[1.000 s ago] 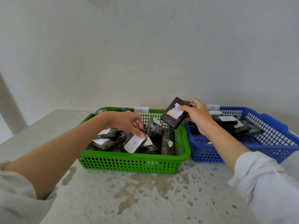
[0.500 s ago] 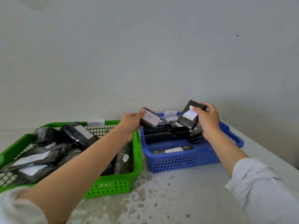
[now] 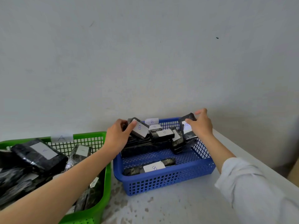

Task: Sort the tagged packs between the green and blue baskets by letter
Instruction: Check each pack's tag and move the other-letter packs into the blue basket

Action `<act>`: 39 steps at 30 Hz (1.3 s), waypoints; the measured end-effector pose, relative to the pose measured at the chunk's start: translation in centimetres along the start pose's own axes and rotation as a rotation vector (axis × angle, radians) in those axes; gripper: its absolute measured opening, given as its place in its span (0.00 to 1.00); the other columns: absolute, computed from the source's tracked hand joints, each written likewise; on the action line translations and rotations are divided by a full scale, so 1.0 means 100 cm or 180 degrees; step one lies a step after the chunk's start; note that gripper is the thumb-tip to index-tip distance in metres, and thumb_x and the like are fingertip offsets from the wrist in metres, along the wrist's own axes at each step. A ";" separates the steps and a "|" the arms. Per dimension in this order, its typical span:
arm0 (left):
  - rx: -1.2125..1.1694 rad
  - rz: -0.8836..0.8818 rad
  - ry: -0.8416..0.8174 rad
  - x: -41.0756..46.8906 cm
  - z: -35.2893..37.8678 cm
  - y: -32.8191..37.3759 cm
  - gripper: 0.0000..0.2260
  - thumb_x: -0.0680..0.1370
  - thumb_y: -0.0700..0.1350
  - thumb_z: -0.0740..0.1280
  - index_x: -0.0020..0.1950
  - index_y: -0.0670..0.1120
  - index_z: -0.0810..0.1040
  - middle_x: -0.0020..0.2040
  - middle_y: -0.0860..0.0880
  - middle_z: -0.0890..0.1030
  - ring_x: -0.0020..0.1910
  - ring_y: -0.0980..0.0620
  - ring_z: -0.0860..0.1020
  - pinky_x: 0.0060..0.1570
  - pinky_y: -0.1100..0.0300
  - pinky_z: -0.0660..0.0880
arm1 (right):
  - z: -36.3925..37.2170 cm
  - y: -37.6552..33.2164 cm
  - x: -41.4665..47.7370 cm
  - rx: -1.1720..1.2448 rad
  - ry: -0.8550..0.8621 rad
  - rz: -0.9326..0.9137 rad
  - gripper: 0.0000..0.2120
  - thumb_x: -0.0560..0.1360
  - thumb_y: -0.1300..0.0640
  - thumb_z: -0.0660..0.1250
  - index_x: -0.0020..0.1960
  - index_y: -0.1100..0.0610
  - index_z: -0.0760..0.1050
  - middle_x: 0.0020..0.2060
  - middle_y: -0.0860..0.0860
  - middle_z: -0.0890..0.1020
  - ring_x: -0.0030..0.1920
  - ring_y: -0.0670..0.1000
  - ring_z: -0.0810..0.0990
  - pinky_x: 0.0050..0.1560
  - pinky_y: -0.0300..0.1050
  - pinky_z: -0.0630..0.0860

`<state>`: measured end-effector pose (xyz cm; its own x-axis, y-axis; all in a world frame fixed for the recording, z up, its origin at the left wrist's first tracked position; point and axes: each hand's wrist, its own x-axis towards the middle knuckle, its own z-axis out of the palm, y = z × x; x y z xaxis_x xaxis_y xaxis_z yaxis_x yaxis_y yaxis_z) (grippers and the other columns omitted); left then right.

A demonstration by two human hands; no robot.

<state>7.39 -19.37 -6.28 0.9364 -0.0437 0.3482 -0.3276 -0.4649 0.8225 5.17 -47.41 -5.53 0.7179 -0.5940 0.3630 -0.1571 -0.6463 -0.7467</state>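
As the left hand point(image 3: 116, 138) pinched a black wrapped B-tagged pack point(image 3: 140, 128) and the right hand point(image 3: 202, 125) gripped a second black pack point(image 3: 188, 118) over the blue plastic basket point(image 3: 161, 180) at one o'clock, sorting looked advanced but unfinished; the green plastic basket point(image 3: 90, 134) at eight o'clock stood full.

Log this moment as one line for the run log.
left hand: holds B pack over blue basket | right hand: holds second pack over blue basket | green basket: more packs

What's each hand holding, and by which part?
Left hand pinches a B-tagged pack by its left end; right hand holds a second pack by its top edge.
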 end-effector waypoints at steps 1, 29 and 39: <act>-0.0049 -0.0042 0.0016 0.001 0.001 -0.001 0.20 0.75 0.60 0.62 0.57 0.46 0.74 0.46 0.50 0.79 0.40 0.60 0.74 0.32 0.68 0.67 | 0.005 -0.001 0.004 -0.0212 -0.0026 -0.0052 0.18 0.73 0.55 0.69 0.57 0.58 0.66 0.51 0.58 0.79 0.42 0.56 0.75 0.39 0.46 0.70; -0.0530 -0.0259 -0.0149 0.000 0.000 -0.004 0.20 0.74 0.61 0.64 0.57 0.48 0.74 0.51 0.49 0.81 0.50 0.51 0.79 0.54 0.52 0.77 | 0.012 0.011 0.004 -0.2587 -0.1780 -0.1155 0.30 0.78 0.41 0.58 0.72 0.60 0.61 0.73 0.54 0.61 0.70 0.58 0.55 0.67 0.53 0.62; -0.0657 -0.0301 -0.0140 -0.001 -0.002 -0.004 0.19 0.75 0.61 0.64 0.56 0.48 0.74 0.49 0.49 0.82 0.49 0.50 0.80 0.53 0.49 0.78 | 0.011 0.002 0.003 -0.2630 -0.1769 -0.0652 0.18 0.81 0.49 0.52 0.68 0.55 0.64 0.67 0.60 0.65 0.64 0.61 0.64 0.61 0.54 0.65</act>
<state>7.42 -19.05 -6.55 0.9672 -0.0493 0.2490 -0.2527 -0.2781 0.9267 6.07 -47.19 -6.14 0.9642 -0.2640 -0.0270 -0.2642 -0.9645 -0.0042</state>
